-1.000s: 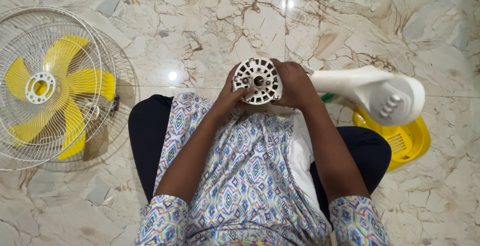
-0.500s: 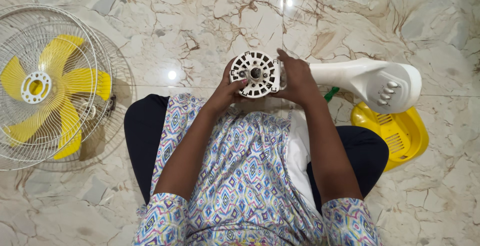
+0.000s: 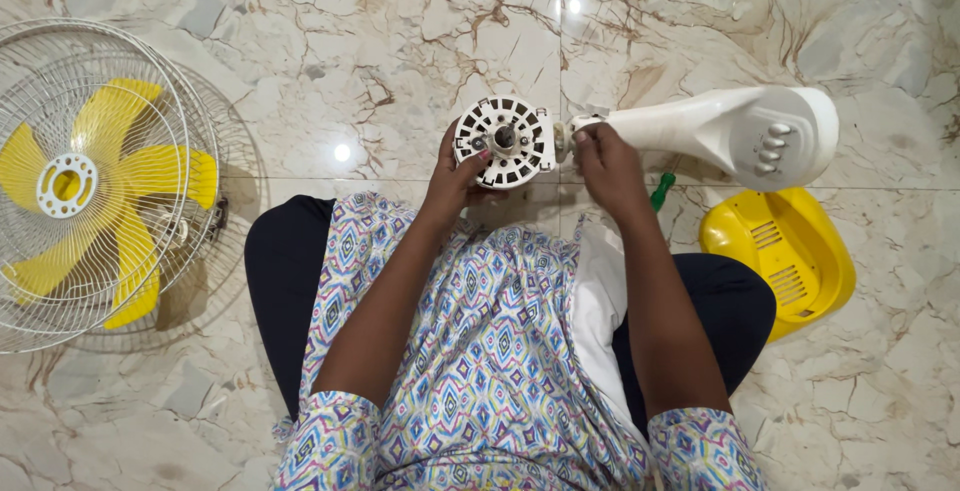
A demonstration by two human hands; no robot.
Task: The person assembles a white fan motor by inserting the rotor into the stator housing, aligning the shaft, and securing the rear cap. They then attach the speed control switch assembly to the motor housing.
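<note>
A round white fan motor housing [image 3: 505,139] with slots and a centre shaft faces up above my lap. My left hand [image 3: 455,173] grips its lower left rim. Joined to its right side is a white fan neck and base [image 3: 735,131] with push buttons, lying on the marble floor. My right hand [image 3: 600,156] pinches the joint between motor and neck; its fingers are closed there, and whatever small part they hold is hidden.
A white wire fan guard [image 3: 150,91] with yellow blades [image 3: 105,186] lies on the floor at the left. A yellow plastic motor cover [image 3: 785,256] sits at the right, with a green screwdriver handle [image 3: 661,191] beside my right forearm. My legs are crossed below.
My right hand has slid off the motor's right rim onto the neck joint. The motor and neck have shifted slightly away from my lap.
</note>
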